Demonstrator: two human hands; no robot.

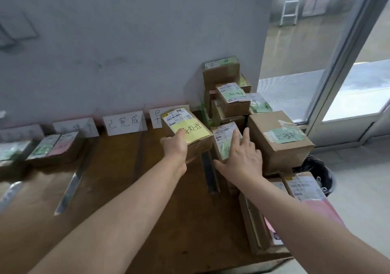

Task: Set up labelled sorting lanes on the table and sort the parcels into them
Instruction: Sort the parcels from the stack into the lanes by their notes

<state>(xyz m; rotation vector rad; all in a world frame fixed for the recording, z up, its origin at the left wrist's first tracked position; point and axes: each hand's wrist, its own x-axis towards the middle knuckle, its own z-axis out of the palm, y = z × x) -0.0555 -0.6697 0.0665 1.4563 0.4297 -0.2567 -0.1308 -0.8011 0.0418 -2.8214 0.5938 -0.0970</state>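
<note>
While left hand [175, 146] grips yellow-noted parcel [195, 134], right hand [242, 157] spread; card [124, 123] reads 已完成

The left forearm [118, 206] and right forearm [295, 214] stretch forward, bare. The left hand [174, 147] grips a cardboard box [190, 131], thumb on top. The right hand [242, 159] is palm down, fingers straight and spread.

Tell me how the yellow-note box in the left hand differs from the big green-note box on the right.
Colour: the yellow-note box carries a yellow slip, the green-note box a green one. Size: the yellow-note box looks smaller than the green-note box. State: the left hand grips the yellow-note box; no hand touches the green-note box. Both are brown cardboard.
</note>
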